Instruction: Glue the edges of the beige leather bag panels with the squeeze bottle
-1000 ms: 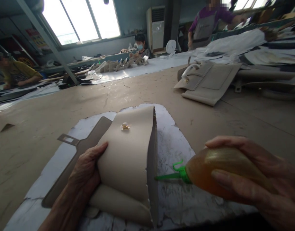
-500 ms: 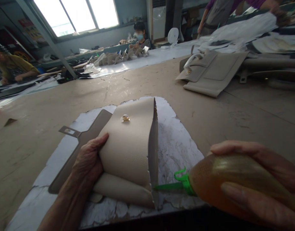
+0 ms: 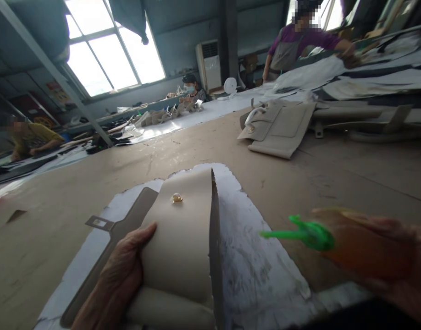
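Observation:
A beige leather bag body (image 3: pixel 181 243) with a small gold clasp (image 3: pixel 177 198) near its top is folded over itself on a stained white sheet (image 3: pixel 262 270). My left hand (image 3: pixel 123 263) grips its left side, thumb on top and the other fingers mostly hidden. Beneath it, a flap with a slotted tab (image 3: pixel 99 223) extends to the left. To the right, my right hand (image 3: pixel 408 243) is wrapped round a glue bottle (image 3: pixel 362 245) of amber liquid, blurred by motion. Its green nozzle (image 3: pixel 308 234) points left, apart from the bag's open right edge.
More beige bag pieces (image 3: pixel 282 128) are piled on the brown table (image 3: pixel 203 146) at back right. A person (image 3: pixel 293 46) works beyond them by plastic sheeting. Two others sit farther back, near a row of bag parts (image 3: pixel 162 114). A slanted pole (image 3: pixel 59 78) rises at left.
The bottle has moved right and up, its nozzle leaving the bag's lower right edge. My left hand keeps its hold on the bag. The view has tilted upward.

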A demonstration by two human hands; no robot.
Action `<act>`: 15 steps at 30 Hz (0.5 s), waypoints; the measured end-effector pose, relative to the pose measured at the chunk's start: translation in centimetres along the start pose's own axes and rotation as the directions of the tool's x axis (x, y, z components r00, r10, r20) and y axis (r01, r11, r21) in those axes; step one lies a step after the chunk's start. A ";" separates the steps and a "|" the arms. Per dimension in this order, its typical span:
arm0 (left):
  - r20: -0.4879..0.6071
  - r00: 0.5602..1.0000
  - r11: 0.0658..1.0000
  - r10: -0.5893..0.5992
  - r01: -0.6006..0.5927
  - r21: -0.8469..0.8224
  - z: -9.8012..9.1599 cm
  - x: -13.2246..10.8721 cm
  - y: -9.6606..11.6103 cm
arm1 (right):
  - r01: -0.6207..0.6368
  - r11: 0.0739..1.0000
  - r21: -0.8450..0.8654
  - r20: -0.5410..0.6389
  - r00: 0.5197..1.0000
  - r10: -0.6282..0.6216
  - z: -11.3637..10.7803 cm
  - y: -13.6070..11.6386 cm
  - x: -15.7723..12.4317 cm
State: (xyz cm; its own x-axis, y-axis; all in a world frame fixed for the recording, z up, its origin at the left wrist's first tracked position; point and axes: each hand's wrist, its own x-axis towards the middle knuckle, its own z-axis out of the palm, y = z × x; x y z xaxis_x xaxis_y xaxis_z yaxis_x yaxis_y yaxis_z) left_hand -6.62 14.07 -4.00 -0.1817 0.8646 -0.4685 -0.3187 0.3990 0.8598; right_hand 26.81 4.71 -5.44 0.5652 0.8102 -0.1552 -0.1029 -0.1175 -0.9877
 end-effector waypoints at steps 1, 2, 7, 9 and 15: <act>0.001 1.000 0.999 -0.016 0.016 0.039 0.0 0.0 0.5 | -0.087 0.990 0.115 -0.064 0.993 0.095 -0.6 0.2 0.4; -0.007 0.999 0.997 -0.041 0.041 0.073 0.2 0.0 1.3 | -0.194 0.947 0.254 -0.080 0.972 0.221 -1.1 0.3 0.7; 0.160 0.973 0.973 -0.168 0.137 0.188 3.0 2.0 5.5 | -0.287 0.834 0.472 -0.098 0.923 0.373 -2.2 0.4 1.2; 0.230 0.953 0.959 -0.197 0.138 0.249 4.6 4.1 6.4 | -0.282 0.828 0.485 -0.108 0.920 0.377 -2.0 0.4 1.1; 0.238 0.955 0.921 -0.175 0.074 0.382 8.8 6.7 8.8 | -0.319 0.830 0.458 -0.124 0.901 0.415 -1.1 -0.3 1.8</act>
State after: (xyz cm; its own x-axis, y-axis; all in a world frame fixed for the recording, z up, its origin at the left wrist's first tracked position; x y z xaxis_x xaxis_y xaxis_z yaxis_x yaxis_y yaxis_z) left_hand -2.44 26.07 2.20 0.1040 0.8288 -0.5497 0.0480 0.5479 0.8352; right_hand 28.77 5.60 -5.44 0.5686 0.6103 -0.5517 -0.6403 -0.0927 -0.7625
